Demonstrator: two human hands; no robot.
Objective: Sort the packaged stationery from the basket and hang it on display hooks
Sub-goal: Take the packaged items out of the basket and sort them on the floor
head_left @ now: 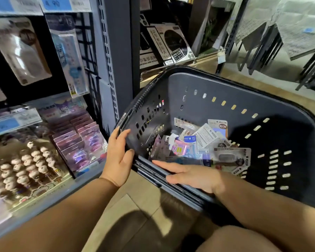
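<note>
A dark blue plastic basket (216, 88) stands tilted on the floor, its opening facing me. Several packaged stationery items (205, 142) lie in a heap at its bottom. My left hand (119, 153) touches the basket's near left corner with straight fingers. Across the near rim lies my right hand (187, 176), fingers extended and pointing left. Neither hand holds a package. To the upper left, packaged items (69, 51) hang on display hooks against a dark back panel.
A low shelf (49, 195) at left holds small figurines and pink carded packs. A grey slotted upright (113, 51) stands between the hooks and the basket. Boxed goods sit on a shelf behind, and table legs stand at the far right.
</note>
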